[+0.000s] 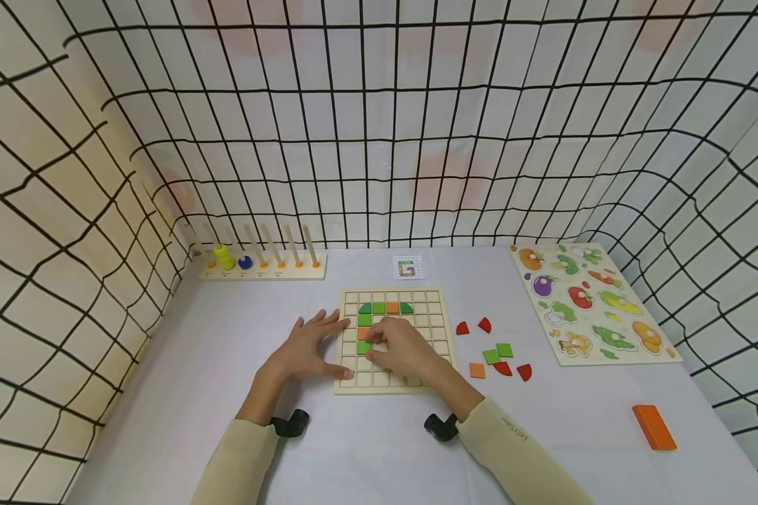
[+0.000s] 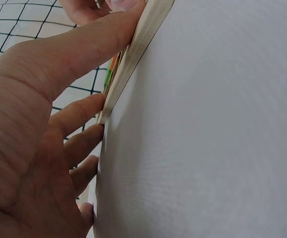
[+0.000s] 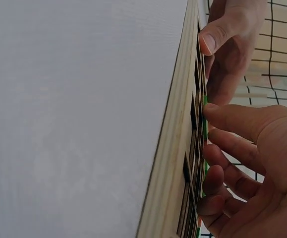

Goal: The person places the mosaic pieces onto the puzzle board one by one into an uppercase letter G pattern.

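A wooden grid board (image 1: 423, 379) lies on the table, with green and orange tiles forming a row near its top and a column down its left side. My right hand (image 1: 407, 348) is over the board, thumb and forefinger at a green square tile (image 1: 363, 347) low in that column. In the right wrist view the thumb touches this green tile (image 3: 205, 119), the forefinger close by. An orange square tile (image 1: 362, 334) sits just above it. My left hand (image 1: 308, 347), fingers spread, rests against the board's left edge; its thumb touches the board's side (image 2: 133, 54) in the left wrist view.
Right of the board lie loose red quarter-circle pieces (image 1: 502, 368), green squares (image 1: 504, 350) and an orange square (image 1: 476, 370). A pattern card (image 1: 408, 267) is behind the board. Around stand a peg rack (image 1: 290, 274), a vegetable puzzle (image 1: 590, 354) and an orange block (image 1: 654, 427). Black netting (image 1: 379, 137) encloses the table.
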A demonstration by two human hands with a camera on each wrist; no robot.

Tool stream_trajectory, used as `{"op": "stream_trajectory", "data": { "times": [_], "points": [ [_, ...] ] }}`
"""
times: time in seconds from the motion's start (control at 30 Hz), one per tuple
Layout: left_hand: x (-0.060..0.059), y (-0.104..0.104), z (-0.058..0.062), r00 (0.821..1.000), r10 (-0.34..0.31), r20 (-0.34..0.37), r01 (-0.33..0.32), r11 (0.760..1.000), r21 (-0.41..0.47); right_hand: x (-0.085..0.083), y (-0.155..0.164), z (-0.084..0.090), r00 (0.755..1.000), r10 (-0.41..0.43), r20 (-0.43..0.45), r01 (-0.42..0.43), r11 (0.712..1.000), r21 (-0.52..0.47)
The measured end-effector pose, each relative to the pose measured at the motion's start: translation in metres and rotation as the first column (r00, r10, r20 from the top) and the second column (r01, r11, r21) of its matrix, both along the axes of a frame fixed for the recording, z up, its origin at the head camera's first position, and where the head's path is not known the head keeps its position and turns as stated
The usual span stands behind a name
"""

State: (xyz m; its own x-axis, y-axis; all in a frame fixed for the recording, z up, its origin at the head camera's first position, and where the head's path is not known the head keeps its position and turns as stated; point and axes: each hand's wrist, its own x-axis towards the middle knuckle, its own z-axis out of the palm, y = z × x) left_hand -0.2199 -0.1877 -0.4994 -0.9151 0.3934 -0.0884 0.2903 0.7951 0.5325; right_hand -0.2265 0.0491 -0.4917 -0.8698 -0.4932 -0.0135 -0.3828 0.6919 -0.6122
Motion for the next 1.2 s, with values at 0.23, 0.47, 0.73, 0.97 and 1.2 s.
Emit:
{"op": "stream_trajectory", "data": {
  "times": [0.23,0.47,0.73,0.97,1.2],
  "points": [
    [0.0,0.002,-0.002,1.0,0.004,0.003,-0.004,1.0,-0.011,0.001,0.016,0.004,0.997,-0.073,0.004,0.073,0.996,-0.06],
    [0.001,0.002,-0.004,1.0,0.018,0.0,-0.018,1.0,-0.021,-0.003,0.044,0.009,0.992,-0.129,0.008,0.129,0.987,-0.092],
    [0.001,0.002,-0.004,1.0,0.013,-0.005,-0.013,1.0,-0.014,-0.006,0.079,0.012,0.984,-0.178,0.011,0.178,0.976,-0.126],
    [0.0,0.0,-0.005,1.0,0.017,-0.007,-0.017,1.0,-0.014,-0.008,0.106,0.012,0.97,-0.244,0.005,0.243,0.965,-0.101],
    [0.001,0.0,-0.003,1.0,0.011,-0.003,-0.011,1.0,-0.001,-0.008,0.131,0.002,0.948,-0.317,-0.011,0.316,0.947,-0.062]
  ]
}}
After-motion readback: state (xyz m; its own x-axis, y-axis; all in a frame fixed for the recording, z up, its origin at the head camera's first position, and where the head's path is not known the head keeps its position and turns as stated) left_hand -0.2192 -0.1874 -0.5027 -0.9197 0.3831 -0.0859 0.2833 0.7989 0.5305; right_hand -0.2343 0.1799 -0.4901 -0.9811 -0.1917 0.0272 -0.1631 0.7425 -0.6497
